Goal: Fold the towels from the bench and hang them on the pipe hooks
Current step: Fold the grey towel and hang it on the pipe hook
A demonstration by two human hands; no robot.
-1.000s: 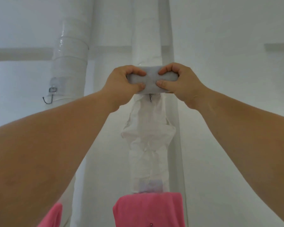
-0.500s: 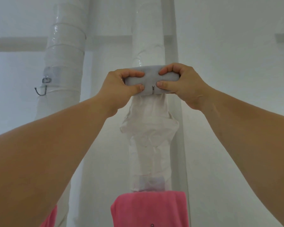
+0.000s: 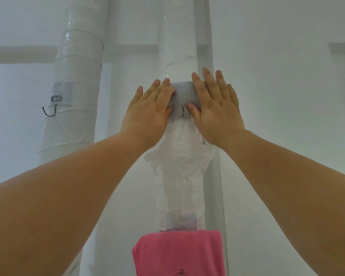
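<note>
Head view: before a white painted wall [image 3: 277, 96], the left hand [image 3: 147, 114] and right hand [image 3: 215, 108] press straight, spread fingers on a folded grey towel [image 3: 182, 94] against the white plastic-wrapped pipe [image 3: 178, 46]. A thin metal hook [image 3: 183, 110] shows between the thumbs.

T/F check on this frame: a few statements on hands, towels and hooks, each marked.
1. The left hand and right hand lie flat, fingers straight, on the grey towel. True.
2. A metal hook tip shows in front of the grey towel, between the two thumbs. True.
3. The pink towel hangs above the grey towel. False: the pink towel hangs lower down on the same middle pipe.
4. The hook on the left pipe carries a towel. False: that hook is bare.
</note>
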